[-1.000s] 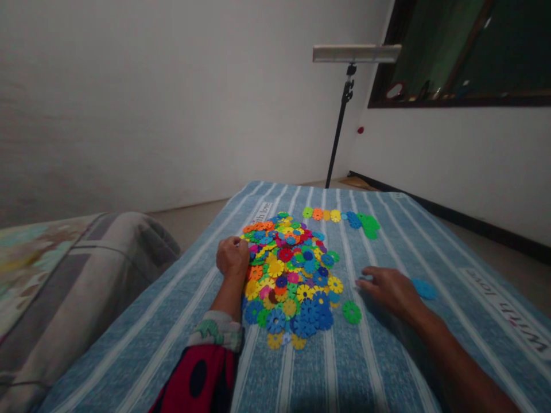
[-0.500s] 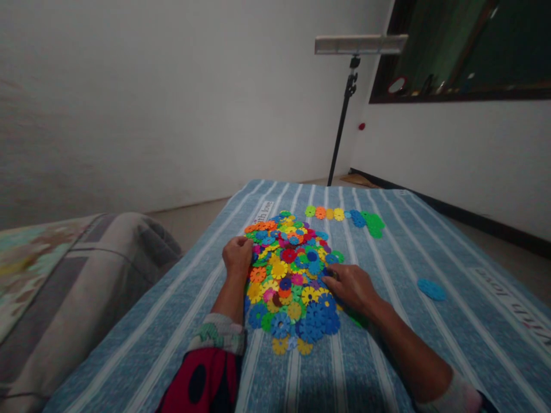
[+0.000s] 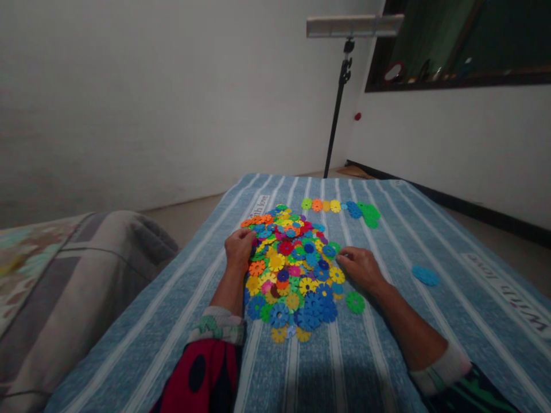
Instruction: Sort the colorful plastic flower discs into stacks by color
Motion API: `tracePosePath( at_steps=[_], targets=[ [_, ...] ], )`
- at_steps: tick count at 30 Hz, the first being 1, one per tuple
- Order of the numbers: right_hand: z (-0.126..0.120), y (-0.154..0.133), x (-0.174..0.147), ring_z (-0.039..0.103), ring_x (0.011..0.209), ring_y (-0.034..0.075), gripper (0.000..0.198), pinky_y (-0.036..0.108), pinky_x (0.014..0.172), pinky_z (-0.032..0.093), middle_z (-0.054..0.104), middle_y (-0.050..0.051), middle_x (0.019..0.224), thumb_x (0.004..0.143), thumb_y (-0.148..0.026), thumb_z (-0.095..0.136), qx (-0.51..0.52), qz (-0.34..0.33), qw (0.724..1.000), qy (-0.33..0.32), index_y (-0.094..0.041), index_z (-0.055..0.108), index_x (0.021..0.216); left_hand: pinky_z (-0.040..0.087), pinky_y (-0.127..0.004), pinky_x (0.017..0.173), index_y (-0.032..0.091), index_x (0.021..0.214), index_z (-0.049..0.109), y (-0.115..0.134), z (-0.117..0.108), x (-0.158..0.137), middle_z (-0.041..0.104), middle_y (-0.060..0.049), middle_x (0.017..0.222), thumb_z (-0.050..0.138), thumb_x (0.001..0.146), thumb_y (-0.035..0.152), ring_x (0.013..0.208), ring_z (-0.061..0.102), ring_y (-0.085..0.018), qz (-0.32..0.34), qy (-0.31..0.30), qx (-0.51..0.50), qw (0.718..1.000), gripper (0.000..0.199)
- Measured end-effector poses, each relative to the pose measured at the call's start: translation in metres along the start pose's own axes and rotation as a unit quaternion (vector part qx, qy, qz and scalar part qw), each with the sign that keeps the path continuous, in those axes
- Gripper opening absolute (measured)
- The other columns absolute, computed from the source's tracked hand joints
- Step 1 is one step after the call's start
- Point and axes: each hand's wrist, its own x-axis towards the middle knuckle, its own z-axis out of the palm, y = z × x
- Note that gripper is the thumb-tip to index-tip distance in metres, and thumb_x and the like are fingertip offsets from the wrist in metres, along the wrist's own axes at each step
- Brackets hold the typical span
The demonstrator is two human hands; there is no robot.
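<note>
many discs [image 3: 276, 262] lie heaped between your curled left hand [image 3: 239, 248] and half-curled right hand [image 3: 361, 268]; whether either grips one, i cannot tell.

From my remote post I record a domestic room, most likely in a home. The surface below the camera wears a blue-and-white striped woven cloth [image 3: 172, 321] printed "with love", a household textile. On it I note a heap of small, multicoloured, flower-shaped discs [image 3: 293, 269], apparently toy pieces. At left I observe a rumpled grey striped fabric cover [image 3: 103, 287] beside a multicoloured patterned cloth [image 3: 21, 258], resembling bedding or furniture covers. The plain off-white wall [image 3: 172, 97] is bounded at right by a black skirting strip [image 3: 451, 203]. A dark-framed window [image 3: 469, 46] carries small oddments along its sill, mostly too dim to identify. One less homely item: a long pale rectangular panel [image 3: 353, 26] on a slim black stand [image 3: 337, 115].
</note>
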Motion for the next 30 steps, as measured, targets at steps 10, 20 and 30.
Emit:
tracePosePath(
  at_steps=[10,20,30],
  targets=[
    [0.004,-0.006,-0.006,0.062,0.066,0.017,0.025,0.026,0.061,0.039,0.071,0.001,0.070,0.081,-0.035,0.057,0.068,-0.034,0.997,-0.003,-0.021,0.078,0.082,0.048,-0.028,0.063,0.017,0.069,0.073,0.002,0.002,0.000,0.068,-0.001,0.063,0.067,0.057,0.033,0.064,0.061,-0.017,0.000,-0.018,0.000,1.000,0.021],
    [-0.005,-0.050,-0.030,0.053,0.061,0.012,0.018,0.023,0.057,0.030,0.065,-0.003,0.067,0.079,-0.034,0.071,0.047,-0.217,0.944,-0.244,-0.020,0.076,0.089,0.047,-0.028,0.064,0.017,0.070,0.074,0.005,0.001,-0.002,0.069,-0.002,0.063,0.066,0.059,0.033,0.068,0.063,-0.019,0.011,-0.025,0.040,0.999,0.021],
    [-0.012,-0.073,-0.041,0.058,0.074,0.017,0.027,0.025,0.061,0.026,0.070,0.002,0.080,0.078,-0.047,0.077,-0.103,-0.241,0.923,-0.281,-0.023,0.074,0.089,0.047,-0.030,0.062,0.017,0.074,0.075,0.000,0.000,0.002,0.069,-0.002,0.063,0.065,0.057,0.037,0.065,0.062,-0.020,-0.001,-0.025,0.040,0.999,0.028]
  ],
)
